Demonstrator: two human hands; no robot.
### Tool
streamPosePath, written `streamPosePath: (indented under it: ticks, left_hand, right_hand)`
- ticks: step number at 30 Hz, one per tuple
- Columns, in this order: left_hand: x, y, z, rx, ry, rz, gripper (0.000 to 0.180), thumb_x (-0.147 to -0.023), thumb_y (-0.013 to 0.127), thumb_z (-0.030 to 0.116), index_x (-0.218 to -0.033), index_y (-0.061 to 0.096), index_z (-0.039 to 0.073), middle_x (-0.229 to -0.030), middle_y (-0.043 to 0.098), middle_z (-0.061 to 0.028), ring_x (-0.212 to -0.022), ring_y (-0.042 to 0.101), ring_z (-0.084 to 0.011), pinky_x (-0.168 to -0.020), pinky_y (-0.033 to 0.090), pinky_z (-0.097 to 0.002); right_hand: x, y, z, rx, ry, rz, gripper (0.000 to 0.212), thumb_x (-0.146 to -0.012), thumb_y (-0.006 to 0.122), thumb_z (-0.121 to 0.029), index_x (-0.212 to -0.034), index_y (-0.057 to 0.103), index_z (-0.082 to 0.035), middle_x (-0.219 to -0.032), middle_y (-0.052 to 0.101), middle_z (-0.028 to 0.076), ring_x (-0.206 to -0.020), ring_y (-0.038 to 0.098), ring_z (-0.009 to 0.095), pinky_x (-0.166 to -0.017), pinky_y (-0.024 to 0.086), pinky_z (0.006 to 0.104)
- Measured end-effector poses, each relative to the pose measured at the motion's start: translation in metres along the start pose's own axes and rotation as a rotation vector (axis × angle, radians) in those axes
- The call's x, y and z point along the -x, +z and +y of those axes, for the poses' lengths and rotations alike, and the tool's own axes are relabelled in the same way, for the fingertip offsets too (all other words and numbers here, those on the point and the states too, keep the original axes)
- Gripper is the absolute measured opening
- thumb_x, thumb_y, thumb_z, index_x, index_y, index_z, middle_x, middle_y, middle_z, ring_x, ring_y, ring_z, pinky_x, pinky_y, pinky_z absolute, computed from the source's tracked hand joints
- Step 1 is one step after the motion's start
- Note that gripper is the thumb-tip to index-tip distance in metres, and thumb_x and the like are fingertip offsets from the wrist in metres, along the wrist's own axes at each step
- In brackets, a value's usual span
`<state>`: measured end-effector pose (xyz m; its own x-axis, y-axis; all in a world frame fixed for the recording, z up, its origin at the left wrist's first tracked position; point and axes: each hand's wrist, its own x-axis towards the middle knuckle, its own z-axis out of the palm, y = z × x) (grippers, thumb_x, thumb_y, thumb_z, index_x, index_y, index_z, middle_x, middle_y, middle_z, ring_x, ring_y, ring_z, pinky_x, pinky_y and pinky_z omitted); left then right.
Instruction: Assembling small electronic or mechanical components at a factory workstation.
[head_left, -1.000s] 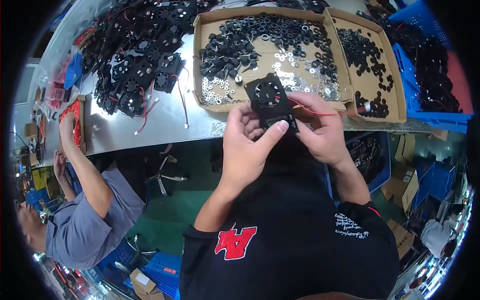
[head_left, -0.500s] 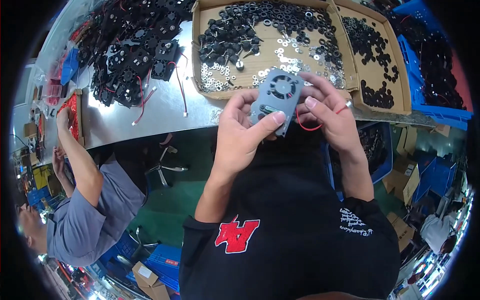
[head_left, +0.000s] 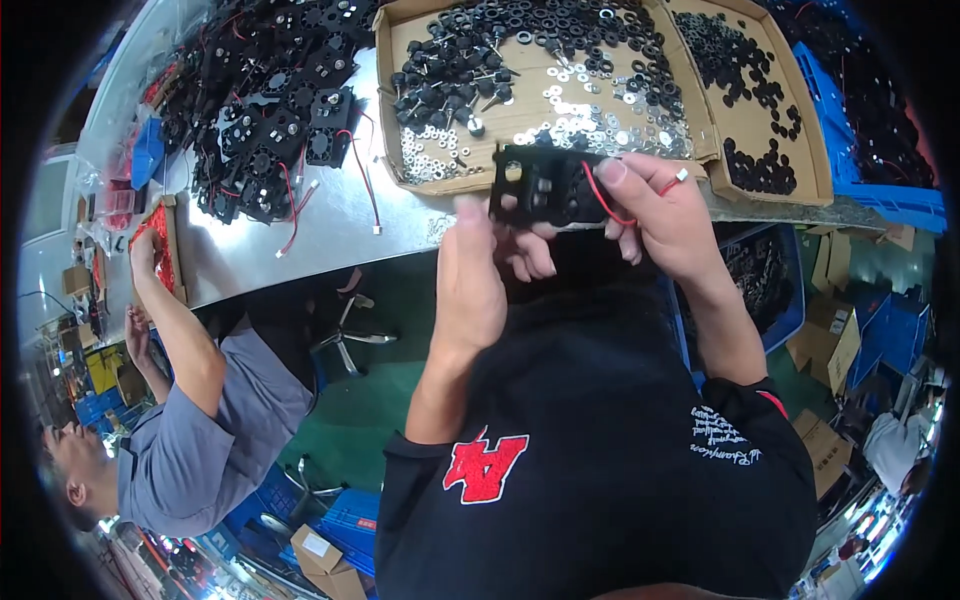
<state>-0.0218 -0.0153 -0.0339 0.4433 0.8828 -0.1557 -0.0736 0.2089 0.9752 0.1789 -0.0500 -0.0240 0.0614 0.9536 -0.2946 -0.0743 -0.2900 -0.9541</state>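
Note:
A small fan module [head_left: 548,190] is held over the near edge of the cardboard tray, its dark side up and somewhat blurred. My right hand [head_left: 665,215] pinches its right end, thumb on top. A red wire [head_left: 606,197] loops past that thumb, and a white plug [head_left: 683,175] pokes out beyond the hand. My left hand [head_left: 470,285] is at the module's left end. Its thumb is raised off the part and smeared by motion, while its bent fingers lie under the lower edge, apart from the thumb. Whether they touch the module is not clear.
The cardboard tray [head_left: 440,187] holds black rubber rings, washers and black-headed screws; another tray [head_left: 815,150] adjoins it. Black fan modules [head_left: 270,120] with wires are heaped at left on the metal table [head_left: 340,225]. A co-worker [head_left: 210,400] reaches into a red-lined box. A blue crate [head_left: 885,205] stands right.
The module has turned from its grey fan face to its dark side. My left thumb has come off it, and my left hand has shifted slightly lower. My right hand keeps its hold.

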Motion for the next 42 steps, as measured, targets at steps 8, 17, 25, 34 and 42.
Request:
streamPosePath:
  ticks: [8,17,25,34,42]
  left_hand:
    - [-0.001,0.026,-0.001,0.018,0.136,0.142,0.028,-0.102,0.045,0.024,-0.113,0.043,-0.001,-0.098,0.055,-0.0086,-0.082,0.050,-0.0098,-0.075,0.044,-0.0273]
    - [-0.003,0.007,-0.004,0.337,0.173,0.248,0.034,-0.095,0.040,0.014,-0.124,0.044,-0.003,-0.100,0.053,-0.0072,-0.087,0.053,-0.0134,-0.079,0.043,-0.0276]
    - [0.001,-0.004,-0.019,0.047,0.176,0.265,0.054,-0.094,0.042,0.030,-0.138,0.035,-0.001,-0.097,0.044,-0.0017,-0.083,0.045,-0.0098,-0.072,0.037,-0.0232]
    - [0.003,-0.005,-0.013,-0.082,0.108,0.194,0.063,-0.089,0.066,0.012,-0.137,0.028,-0.004,-0.123,0.045,-0.0126,-0.111,0.046,-0.0178,-0.098,0.036,-0.0315]
    - [-0.005,0.000,-0.013,-0.437,0.247,0.541,0.070,-0.074,0.083,0.017,-0.123,0.038,-0.005,-0.101,0.053,-0.0089,-0.085,0.055,-0.0148,-0.076,0.047,-0.0265]
  right_hand:
    - [0.011,0.031,0.010,-0.287,0.021,-0.032,0.033,-0.100,0.052,-0.033,-0.096,0.059,-0.001,-0.072,0.064,0.007,-0.056,0.063,0.012,-0.048,0.050,0.0220]
    - [0.030,0.027,0.013,0.237,-0.199,-0.174,0.037,-0.090,0.066,-0.016,-0.120,0.056,0.002,-0.084,0.067,0.009,-0.074,0.064,0.013,-0.067,0.051,0.0267]
    - [-0.002,-0.057,-0.037,0.648,-0.396,0.252,0.030,-0.087,0.064,-0.020,-0.109,0.064,0.000,-0.094,0.065,0.010,-0.078,0.062,0.018,-0.072,0.049,0.0292]
    - [-0.109,-0.044,-0.048,1.066,-0.548,0.081,0.024,-0.085,0.064,-0.021,-0.094,0.066,0.002,-0.083,0.066,0.018,-0.077,0.064,0.032,-0.073,0.050,0.0394]
    - [-0.149,-0.008,-0.081,1.311,-0.133,0.060,0.022,-0.079,0.068,-0.014,-0.093,0.067,0.003,-0.076,0.068,0.018,-0.075,0.070,0.026,-0.067,0.054,0.0370]
